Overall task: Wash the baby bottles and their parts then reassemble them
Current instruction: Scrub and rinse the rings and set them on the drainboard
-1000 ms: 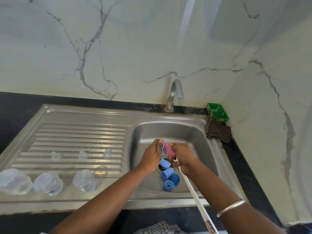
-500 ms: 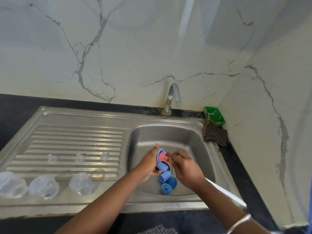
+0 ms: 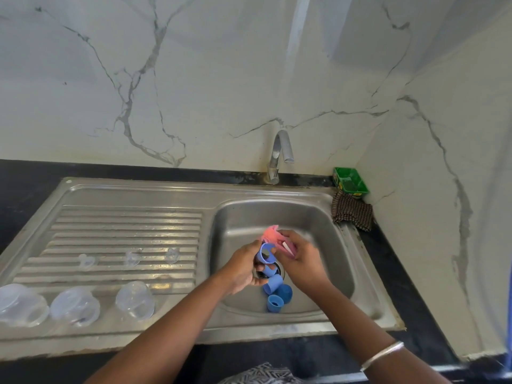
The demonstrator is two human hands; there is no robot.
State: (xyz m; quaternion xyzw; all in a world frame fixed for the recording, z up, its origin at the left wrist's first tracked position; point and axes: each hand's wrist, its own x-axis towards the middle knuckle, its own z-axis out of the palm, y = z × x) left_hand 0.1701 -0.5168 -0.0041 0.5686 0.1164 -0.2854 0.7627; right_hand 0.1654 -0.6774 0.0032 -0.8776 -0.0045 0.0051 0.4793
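Both hands (image 3: 243, 268) curled over basin (image 3: 327, 217), gripping ring (image 3: 266, 253), sponge (image 3: 273, 236).

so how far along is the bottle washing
Looks done: three clear bottles and three teats lie on the drainboard. In hand: left hand holds a blue ring, right hand the pink sponge brush. Left: blue parts in the basin, then reassembly.

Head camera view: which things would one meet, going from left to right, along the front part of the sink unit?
Three clear bottles lying on the drainboard, left → middle → right → left hand holding a blue ring → right hand holding the pink brush.
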